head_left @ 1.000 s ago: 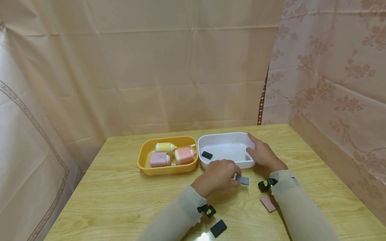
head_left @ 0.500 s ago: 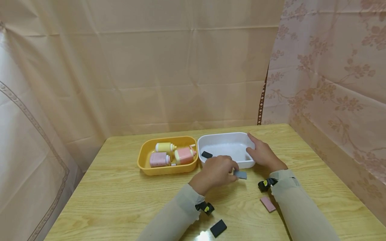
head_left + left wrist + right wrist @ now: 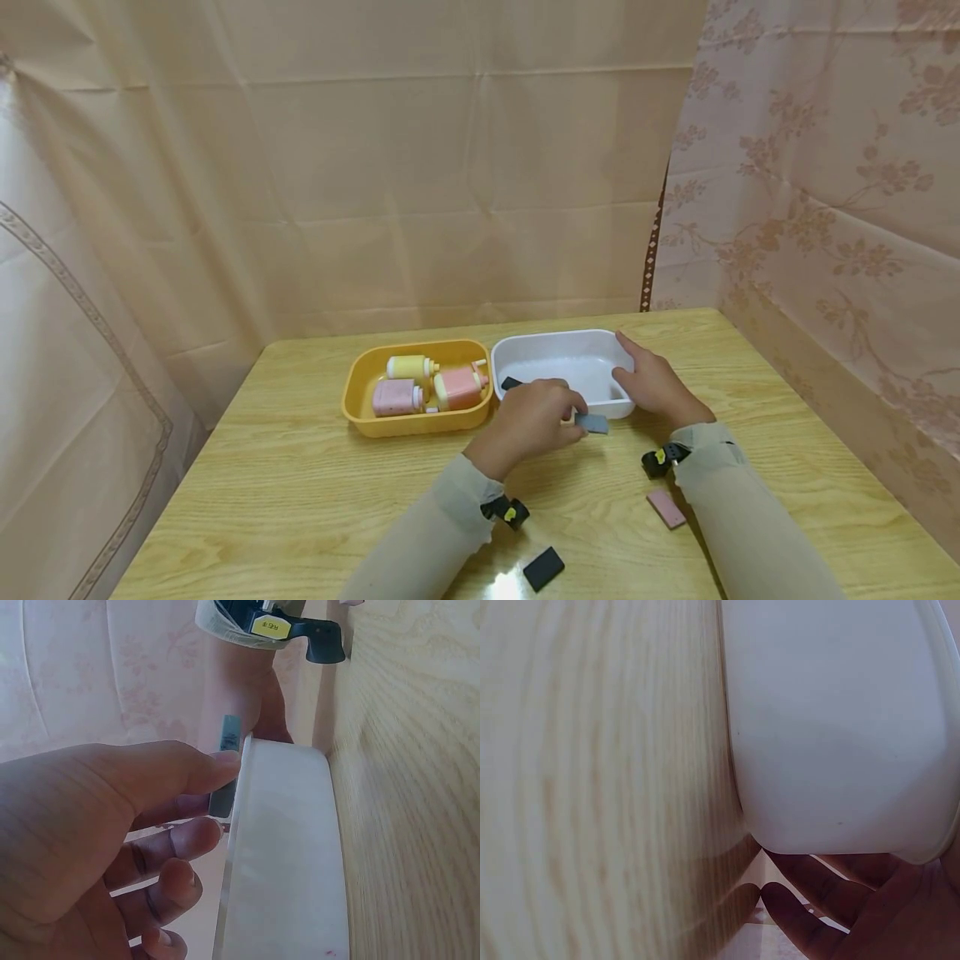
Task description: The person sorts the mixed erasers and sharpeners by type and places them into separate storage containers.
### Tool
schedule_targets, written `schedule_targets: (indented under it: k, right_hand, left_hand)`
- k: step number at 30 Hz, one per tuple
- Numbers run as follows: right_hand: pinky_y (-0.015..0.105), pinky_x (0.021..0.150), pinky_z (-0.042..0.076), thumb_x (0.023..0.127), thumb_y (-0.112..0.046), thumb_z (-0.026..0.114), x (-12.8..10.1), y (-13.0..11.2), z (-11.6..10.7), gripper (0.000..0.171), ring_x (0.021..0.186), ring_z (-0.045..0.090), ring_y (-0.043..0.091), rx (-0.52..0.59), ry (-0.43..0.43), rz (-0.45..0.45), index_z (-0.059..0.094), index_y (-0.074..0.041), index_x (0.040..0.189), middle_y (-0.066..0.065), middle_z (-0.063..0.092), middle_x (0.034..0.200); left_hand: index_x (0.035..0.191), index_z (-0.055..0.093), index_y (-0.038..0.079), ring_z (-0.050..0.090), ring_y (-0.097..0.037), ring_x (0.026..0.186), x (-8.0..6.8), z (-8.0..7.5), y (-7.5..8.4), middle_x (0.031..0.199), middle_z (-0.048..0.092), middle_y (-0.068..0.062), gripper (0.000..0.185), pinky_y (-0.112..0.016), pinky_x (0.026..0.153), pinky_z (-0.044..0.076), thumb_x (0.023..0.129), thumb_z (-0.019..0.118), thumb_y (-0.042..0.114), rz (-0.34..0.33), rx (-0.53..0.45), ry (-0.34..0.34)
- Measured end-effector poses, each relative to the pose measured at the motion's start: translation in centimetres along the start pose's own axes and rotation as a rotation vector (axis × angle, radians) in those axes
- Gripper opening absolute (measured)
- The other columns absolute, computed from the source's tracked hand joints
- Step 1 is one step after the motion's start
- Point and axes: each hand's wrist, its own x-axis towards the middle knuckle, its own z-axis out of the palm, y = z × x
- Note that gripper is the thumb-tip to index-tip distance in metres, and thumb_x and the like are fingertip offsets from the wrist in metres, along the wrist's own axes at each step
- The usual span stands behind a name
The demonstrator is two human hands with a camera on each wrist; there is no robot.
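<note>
Head view. Left hand (image 3: 528, 421) pinched a small grey tile (image 3: 592, 423) just off the near rim of the white tub (image 3: 562, 340), held clear of the table (image 3: 300, 492). Right hand (image 3: 654, 385) lay against the tub's right end, fingers fairly straight and steadying it, gripping nothing. One black tile (image 3: 511, 383) already lay inside the tub near its left wall. A pink tile (image 3: 666, 508) and another black tile (image 3: 543, 569) lay near the table's front edge. The yellow tub (image 3: 360, 383) with its small bottles (image 3: 411, 367) sat touching the white one on the left. Judged step: carrying the grey tile to the tub. The next move would call for lifting it over the near rim and letting go inside.

Left wrist view. The grey tile (image 3: 225, 766) stood on edge between thumb and fingertips, long axis roughly parallel to the tub's rim (image 3: 244, 847), its flat face toward the tub wall. It looked to be just touching the rim, though the angle made that uncertain.

Right wrist view. Only the tub's outer wall (image 3: 832, 727) and the right hand's fingertips (image 3: 795, 919) beneath its end showed; the fingers lay relaxed.
</note>
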Motion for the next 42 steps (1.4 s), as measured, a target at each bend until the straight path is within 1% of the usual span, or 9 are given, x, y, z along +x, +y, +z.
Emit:
schedule_targets:
  k: [6,11,18,25,30,34,42]
  right_hand:
    - [0.061,0.111,0.043,0.106,-0.024,0.049,0.0,0.1,0.0,0.074,0.137,0.046,0.041,0.010,-0.004,0.004,0.010,-0.011,0.167,0.026,0.023,0.168]
    - [0.062,0.114,0.040,0.106,-0.024,0.049,0.1,0.2,0.0,0.074,0.143,0.042,0.043,0.018,-0.004,0.000,0.009,-0.011,0.167,0.026,0.022,0.168]
    - [0.064,0.116,0.034,0.106,-0.024,0.049,0.2,0.2,0.1,0.074,0.147,0.038,0.044,0.023,-0.006,0.010,0.008,-0.013,0.167,0.025,0.021,0.168]
    - [0.064,0.116,0.035,0.106,-0.024,0.050,0.1,0.1,0.1,0.075,0.145,0.040,0.044,0.024,-0.010,0.019,0.008,-0.014,0.167,0.025,0.022,0.168]
    - [0.064,0.116,0.035,0.106,-0.025,0.050,0.1,0.1,0.1,0.075,0.143,0.041,0.044,0.030,-0.015,0.027,0.007,-0.015,0.167,0.025,0.021,0.169]
    - [0.065,0.116,0.033,0.106,-0.025,0.049,0.1,0.1,0.1,0.075,0.145,0.039,0.045,0.031,-0.018,0.026,0.007,-0.015,0.167,0.025,0.020,0.169]
    - [0.065,0.118,0.030,0.106,-0.024,0.049,0.0,0.0,0.0,0.074,0.151,0.032,0.047,0.015,-0.005,0.006,0.009,-0.012,0.167,0.025,0.021,0.169]
  left_hand:
    - [0.109,0.081,0.027,0.055,-0.001,0.074,0.1,0.0,-0.4,0.090,0.067,0.013,0.023,-0.017,0.060,0.043,0.090,0.079,0.041,-0.011,0.005,0.017]
    - [0.108,0.081,0.026,0.056,-0.003,0.073,0.2,0.1,-0.7,0.090,0.068,0.011,0.023,-0.018,0.060,0.044,0.090,0.079,0.040,-0.024,-0.018,0.030]
    - [0.107,0.080,0.026,0.055,-0.006,0.072,0.3,-0.1,-1.2,0.087,0.065,0.011,0.022,-0.021,0.060,0.043,0.090,0.079,0.040,-0.053,-0.035,0.050]
    - [0.107,0.080,0.025,0.054,-0.008,0.068,0.3,-0.2,-1.6,0.080,0.058,0.012,0.024,-0.021,0.058,0.042,0.090,0.080,0.041,-0.084,-0.056,0.062]
    - [0.107,0.080,0.026,0.053,-0.008,0.067,0.3,-0.3,-1.9,0.078,0.057,0.012,0.023,-0.022,0.055,0.041,0.090,0.079,0.042,-0.095,-0.038,0.083]
    - [0.107,0.080,0.028,0.053,-0.008,0.067,0.3,-0.4,-2.0,0.079,0.057,0.011,0.023,-0.022,0.053,0.040,0.090,0.079,0.044,-0.111,-0.009,0.089]
    - [0.107,0.080,0.026,0.052,-0.010,0.067,0.4,-0.5,-2.4,0.078,0.057,0.010,0.023,-0.022,0.054,0.041,0.090,0.080,0.042,-0.140,-0.043,0.101]
